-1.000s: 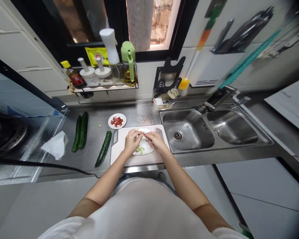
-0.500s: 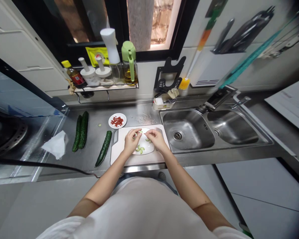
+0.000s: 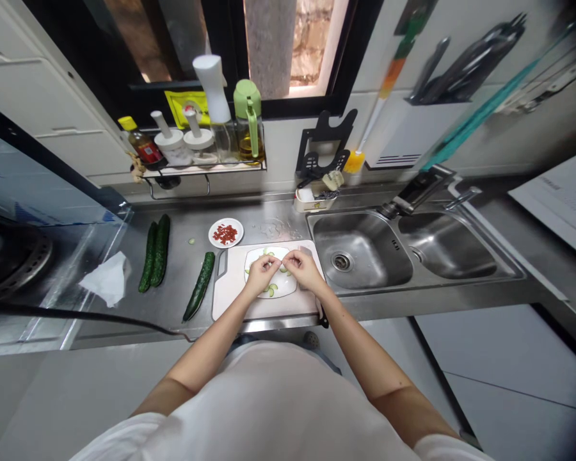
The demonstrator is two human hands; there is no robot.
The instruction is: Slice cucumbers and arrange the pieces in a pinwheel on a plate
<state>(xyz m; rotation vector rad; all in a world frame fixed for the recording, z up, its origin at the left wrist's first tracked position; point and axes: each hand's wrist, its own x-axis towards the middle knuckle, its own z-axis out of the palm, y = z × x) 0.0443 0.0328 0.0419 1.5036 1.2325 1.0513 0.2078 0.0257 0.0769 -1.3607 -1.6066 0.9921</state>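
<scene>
My left hand [image 3: 263,273] and my right hand [image 3: 303,269] meet fingertip to fingertip above a white plate [image 3: 285,289]. Both have thumb and fingers pinched; whatever they hold is too small to make out. Green-edged cucumber slices [image 3: 271,291] lie on the plate in little clusters, partly covered by my hands. Under the plate is a pale cutting board [image 3: 230,301]. Behind its left corner stands a small dish [image 3: 212,238] of chopped red pieces [image 3: 226,235]. A whole cucumber [image 3: 200,287] rests just left of the board.
Two more cucumbers [image 3: 156,253] and a crumpled white tissue [image 3: 106,280] lie farther left on the steel counter. To the right is a double sink [image 3: 362,250] with a faucet [image 3: 417,191]. A rack [image 3: 206,169] of seasoning bottles hangs behind, below the window.
My left hand has shifted slightly right and lower, so its fingertips now touch or nearly touch those of my right hand. More of the plate's upper left shows.
</scene>
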